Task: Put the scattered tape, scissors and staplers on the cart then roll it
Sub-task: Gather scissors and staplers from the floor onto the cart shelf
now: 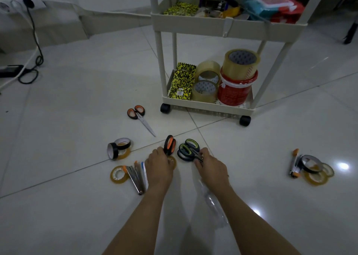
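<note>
My left hand (159,162) grips orange-handled scissors (169,144) by the blades, handles pointing away from me. My right hand (208,164) holds green-and-black scissors (188,149) the same way. A second pair of orange scissors (139,117) lies on the floor nearer the cart (207,103). Black and yellow tape rolls (118,148) sit left of my hands, with staplers (136,178) and a yellow tape roll (118,175) just below them. Another stapler (294,163) with several tape rolls (314,168) lies far right.
The cream cart's bottom shelf holds big clear tape rolls (206,82), a red tub (233,92) and a yellow-black pack (182,81). Its upper shelf (193,25) holds assorted items. Cables (36,47) and a wall socket (21,2) lie at the far left on the tiled floor.
</note>
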